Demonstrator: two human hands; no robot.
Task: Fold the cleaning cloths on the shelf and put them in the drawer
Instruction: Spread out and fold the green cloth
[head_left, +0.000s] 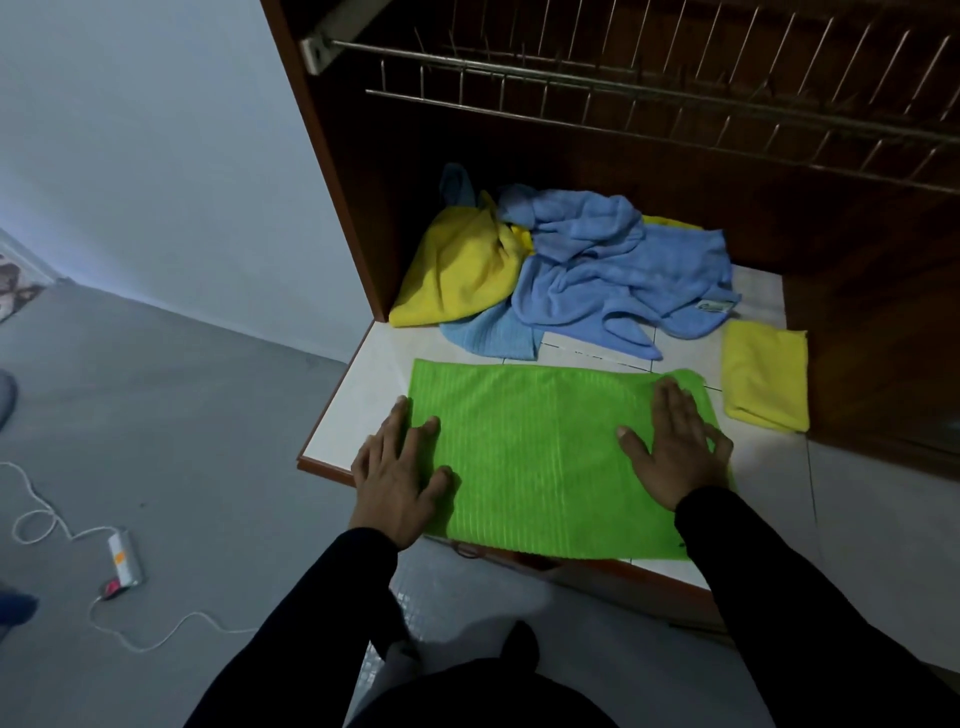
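Though partly hidden, blue cloth (618, 270) crumpled

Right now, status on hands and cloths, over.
Left hand and right hand flat on green cloth. Folded yellow cloth beside. Unfolded pile behind.

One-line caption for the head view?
Both hands press a green cloth flat on the tiled shelf, unfolded cloths heaped behind.

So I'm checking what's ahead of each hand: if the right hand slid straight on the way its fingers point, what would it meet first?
Probably the crumpled blue cloth. The right hand lies flat on the green cloth, fingers pointing toward the back; past that cloth's far edge comes bare shelf, then the blue cloth.
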